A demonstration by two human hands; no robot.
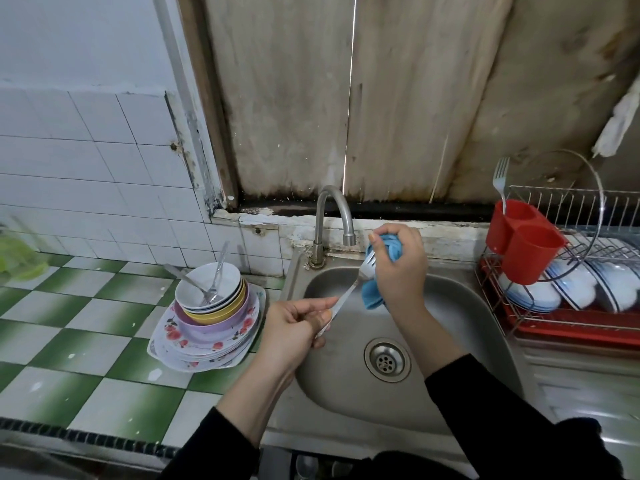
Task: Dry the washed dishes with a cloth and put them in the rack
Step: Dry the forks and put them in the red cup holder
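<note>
Fork (347, 293) above the sink (341, 393): left hand (294, 327) pinches its handle, right hand (398, 268) curls round the cloth (373, 296). I'd wrap the prongs fully, then twist.

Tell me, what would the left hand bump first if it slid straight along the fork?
Most likely the blue cloth bunched in the right hand, by the tines of the fork. The left hand pinches its handle, aimed there.
</note>
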